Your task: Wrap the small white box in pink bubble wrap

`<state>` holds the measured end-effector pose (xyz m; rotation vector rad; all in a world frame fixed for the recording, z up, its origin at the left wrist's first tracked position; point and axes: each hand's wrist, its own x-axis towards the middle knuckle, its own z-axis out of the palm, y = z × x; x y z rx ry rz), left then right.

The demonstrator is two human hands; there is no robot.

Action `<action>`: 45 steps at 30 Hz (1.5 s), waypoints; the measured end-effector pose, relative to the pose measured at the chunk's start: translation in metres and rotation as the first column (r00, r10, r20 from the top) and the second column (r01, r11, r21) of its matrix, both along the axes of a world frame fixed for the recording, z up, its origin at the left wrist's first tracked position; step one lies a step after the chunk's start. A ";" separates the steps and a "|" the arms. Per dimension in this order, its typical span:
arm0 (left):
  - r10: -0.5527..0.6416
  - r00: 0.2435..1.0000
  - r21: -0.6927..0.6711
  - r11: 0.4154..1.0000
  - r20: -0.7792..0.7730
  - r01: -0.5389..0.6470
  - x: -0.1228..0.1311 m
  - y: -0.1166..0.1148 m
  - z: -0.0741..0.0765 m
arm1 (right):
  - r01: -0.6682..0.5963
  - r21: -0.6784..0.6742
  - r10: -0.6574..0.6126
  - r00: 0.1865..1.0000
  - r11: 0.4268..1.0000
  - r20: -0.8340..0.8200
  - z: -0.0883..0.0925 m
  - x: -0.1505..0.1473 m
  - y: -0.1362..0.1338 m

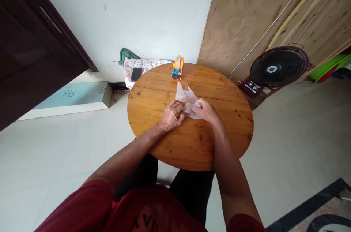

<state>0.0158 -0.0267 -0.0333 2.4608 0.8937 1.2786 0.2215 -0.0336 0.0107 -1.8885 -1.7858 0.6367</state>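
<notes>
Both hands pinching a clear bubble wrap sheet (188, 101) mid-tabletop (164, 144) — left hand (172, 116) gripping its near edge; right hand (207, 110) holding the other side, keeping it bunched; orange tape dispenser (177, 68) at far edge — well apart.

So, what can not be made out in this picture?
Head view, all:
Lower part of the clear crumpled plastic wrap: covered by the left hand and right hand.
Small orange and blue plastic object on the round wooden table: too small to identify.
Print on the white sack: too small to read.
</notes>
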 end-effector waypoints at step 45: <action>-0.013 0.992 -0.192 0.981 0.123 0.037 -0.001 -0.002 0.015 | -0.107 -0.010 0.078 0.784 0.994 -0.615 0.017 -0.032 -0.019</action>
